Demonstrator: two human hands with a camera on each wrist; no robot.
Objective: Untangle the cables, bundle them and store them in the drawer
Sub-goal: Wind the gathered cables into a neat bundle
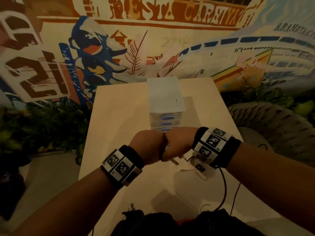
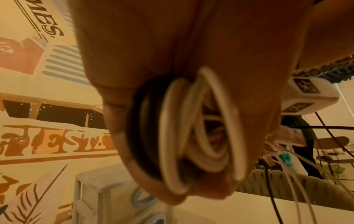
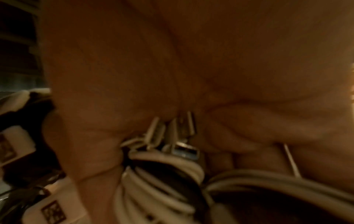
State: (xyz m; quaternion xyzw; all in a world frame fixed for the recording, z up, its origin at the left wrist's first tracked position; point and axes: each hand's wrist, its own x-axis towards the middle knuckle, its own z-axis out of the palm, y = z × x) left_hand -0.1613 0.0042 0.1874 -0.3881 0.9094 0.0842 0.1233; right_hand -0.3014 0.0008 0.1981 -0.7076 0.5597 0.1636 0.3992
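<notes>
Both hands meet above the table, just in front of a small white drawer unit (image 1: 166, 103) whose stacked drawers with blue oval handles (image 1: 167, 118) all look pushed in. My left hand (image 1: 147, 145) and right hand (image 1: 179, 142) press knuckle to knuckle and together grip a coiled bundle of cables. The left wrist view shows the bundle (image 2: 191, 136) as white loops beside a black one, with fingers curled round it. White coils (image 3: 162, 181) and metal USB plugs (image 3: 184, 150) show in the right wrist view. A white plug end (image 1: 174, 161) pokes out under the right hand.
The pale table (image 1: 119, 116) stands against a painted mural wall. A grey woven chair (image 1: 272, 120) sits on the right and green plants (image 1: 42, 125) on the left. Thin dark wires (image 1: 224, 189) hang from my right wrist band towards my body.
</notes>
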